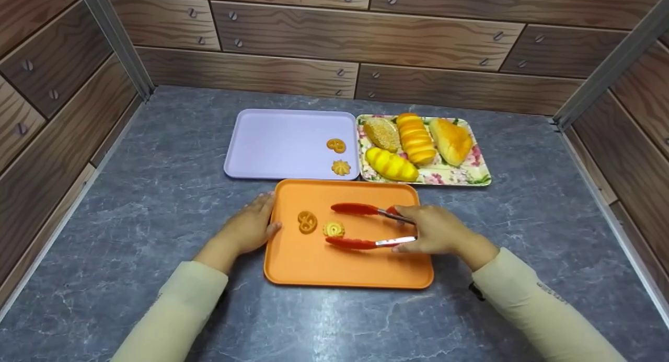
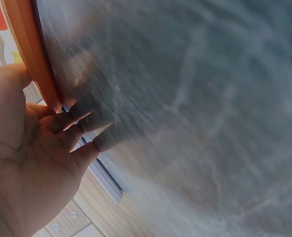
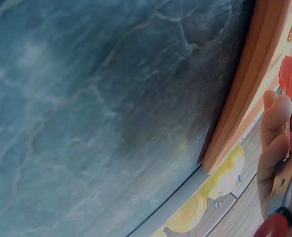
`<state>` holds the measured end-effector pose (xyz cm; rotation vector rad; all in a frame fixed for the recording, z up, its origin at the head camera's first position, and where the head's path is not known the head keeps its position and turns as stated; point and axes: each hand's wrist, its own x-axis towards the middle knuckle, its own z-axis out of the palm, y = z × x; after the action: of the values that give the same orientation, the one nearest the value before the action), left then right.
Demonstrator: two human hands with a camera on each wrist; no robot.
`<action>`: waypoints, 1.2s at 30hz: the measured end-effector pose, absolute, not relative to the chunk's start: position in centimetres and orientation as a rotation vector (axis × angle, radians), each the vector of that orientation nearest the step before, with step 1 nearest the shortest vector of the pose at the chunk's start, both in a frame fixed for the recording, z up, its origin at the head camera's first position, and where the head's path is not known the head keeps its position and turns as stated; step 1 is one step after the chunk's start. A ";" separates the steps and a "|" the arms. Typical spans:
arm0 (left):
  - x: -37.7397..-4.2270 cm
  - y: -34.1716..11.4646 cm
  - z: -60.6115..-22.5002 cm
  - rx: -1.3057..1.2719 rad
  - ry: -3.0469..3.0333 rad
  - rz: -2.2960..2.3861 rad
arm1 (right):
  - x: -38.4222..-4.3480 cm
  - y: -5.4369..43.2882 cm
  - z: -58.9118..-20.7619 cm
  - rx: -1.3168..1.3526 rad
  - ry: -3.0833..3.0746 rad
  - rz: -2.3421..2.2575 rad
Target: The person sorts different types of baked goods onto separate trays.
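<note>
My right hand (image 1: pixel 436 229) holds a pair of tongs (image 1: pixel 360 244) with red tips and metal arms, spread apart over the orange tray (image 1: pixel 345 270). A round, pale yellow cookie (image 1: pixel 333 229) lies between the tips, close to the lower one; whether they touch is unclear. Left of it on the tray sits a brown pretzel-shaped cookie (image 1: pixel 307 222). My left hand (image 1: pixel 248 226) grips the tray's left edge, its thumb on the rim and fingers along the outer side. In the right wrist view, fingers (image 3: pixel 276 113) wrap the tongs beside the tray's edge.
Behind the orange tray stands a lilac tray (image 1: pixel 282 142) with a pretzel-shaped cookie (image 1: pixel 336 145) and a star-shaped cookie (image 1: pixel 341 167) at its right. Beside it, a floral tray (image 1: pixel 473 177) bears several breads (image 1: pixel 416 140). Wood-patterned panels (image 1: pixel 313 33) enclose the grey marbled table (image 1: pixel 157 195).
</note>
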<state>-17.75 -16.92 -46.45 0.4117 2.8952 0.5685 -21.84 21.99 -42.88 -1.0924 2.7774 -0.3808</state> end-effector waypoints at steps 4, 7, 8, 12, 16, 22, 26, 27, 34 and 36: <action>-17.7 -16.9 -46.5 0.423 2.898 0.563 | -21.8 22.0 -43.0 -1.100 2.769 -0.364; -17.7 -16.9 -46.5 0.426 2.896 0.568 | -21.7 21.9 -43.0 -1.089 2.768 -0.360; -17.7 -17.0 -46.5 0.427 2.895 0.572 | -21.7 21.9 -43.1 -1.088 2.768 -0.360; -17.7 -17.0 -46.5 0.421 2.894 0.579 | -21.6 21.9 -43.1 -1.096 2.766 -0.370; -17.8 -17.0 -46.4 0.411 2.890 0.570 | -21.6 21.9 -43.1 -1.135 2.767 -0.375; -17.8 -17.0 -46.4 0.394 2.880 0.569 | -21.5 21.9 -43.0 -1.161 2.768 -0.378; -17.8 -16.9 -46.4 0.398 2.883 0.567 | -21.5 21.8 -43.0 -1.127 2.766 -0.402; -17.8 -16.9 -46.4 0.400 2.885 0.566 | -21.6 21.8 -42.9 -1.118 2.767 -0.410; -17.8 -16.9 -46.4 0.392 2.879 0.564 | -22.3 21.1 -42.6 -1.063 2.791 -0.486; -17.8 -17.0 -46.4 0.388 2.875 0.563 | -22.6 20.7 -42.4 -1.044 2.796 -0.506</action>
<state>-17.82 -16.97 -46.38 0.3884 2.8747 0.5629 -22.57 20.72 -42.41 -1.0441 2.7957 -0.5057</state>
